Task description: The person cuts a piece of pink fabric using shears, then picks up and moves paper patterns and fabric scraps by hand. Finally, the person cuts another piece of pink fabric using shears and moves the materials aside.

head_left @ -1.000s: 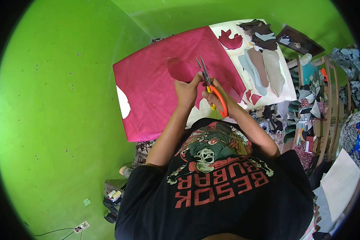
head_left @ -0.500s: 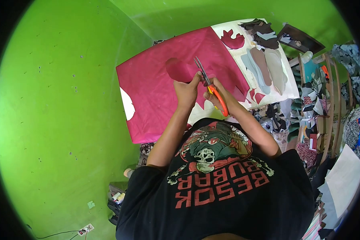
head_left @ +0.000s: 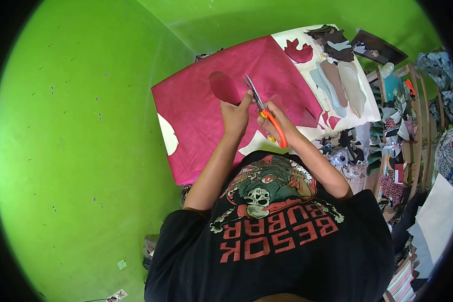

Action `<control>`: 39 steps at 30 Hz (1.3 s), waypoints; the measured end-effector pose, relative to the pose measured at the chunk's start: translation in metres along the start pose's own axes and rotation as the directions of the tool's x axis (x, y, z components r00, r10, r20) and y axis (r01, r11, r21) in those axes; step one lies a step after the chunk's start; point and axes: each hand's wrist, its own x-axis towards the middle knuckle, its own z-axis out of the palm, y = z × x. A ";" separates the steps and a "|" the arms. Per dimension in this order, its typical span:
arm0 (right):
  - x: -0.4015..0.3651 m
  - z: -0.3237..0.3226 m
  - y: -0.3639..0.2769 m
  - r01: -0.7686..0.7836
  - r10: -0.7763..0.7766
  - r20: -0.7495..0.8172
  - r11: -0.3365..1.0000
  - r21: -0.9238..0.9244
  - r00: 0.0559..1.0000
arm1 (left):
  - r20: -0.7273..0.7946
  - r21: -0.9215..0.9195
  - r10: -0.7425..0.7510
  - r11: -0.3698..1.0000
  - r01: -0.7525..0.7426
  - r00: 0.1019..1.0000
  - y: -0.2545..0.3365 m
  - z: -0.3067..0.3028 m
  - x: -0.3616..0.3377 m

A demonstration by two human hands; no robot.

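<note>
Grips the orange-handled scissors point(head_left: 264, 108) in a clenched right hand point(head_left: 276, 120), blades pointing away into the magenta sheet point(head_left: 196, 116). Pinches the sheet's cut edge with the left hand point(head_left: 235, 115), just beside the blades. Works over the table point(head_left: 283, 41), sheet spread across it, grey cut shapes point(head_left: 345, 85) off right.

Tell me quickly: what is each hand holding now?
Left hand: closed on the dark red flap.
Right hand: closed on the orange scissors.

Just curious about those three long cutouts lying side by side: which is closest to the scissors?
The pale blue-grey cutout; the brown cutout and beige cutout lie beyond it, farther from the scissors.
</note>
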 end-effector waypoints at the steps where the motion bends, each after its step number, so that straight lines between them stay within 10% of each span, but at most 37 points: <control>1: 0.001 0.006 -0.002 0.032 -0.031 -0.023 0.998 0.052 0.999 | 0.001 -0.002 0.000 1.000 0.000 1.000 -0.001 -0.003 0.000; 16: -0.002 0.057 -0.008 0.083 -0.090 -0.109 0.994 -0.064 0.990 | 0.019 -0.246 0.090 0.966 -0.082 0.996 0.004 -0.031 -0.007; 27: -0.005 0.048 0.009 -0.018 0.012 -0.063 0.995 -0.100 0.998 | 0.249 -0.117 0.055 0.993 -0.027 0.967 0.001 -0.044 0.001; 39: 0.000 0.015 0.019 0.076 -0.070 0.069 0.993 -0.089 0.995 | 0.152 -0.041 0.088 0.996 -0.082 0.984 0.007 -0.023 0.001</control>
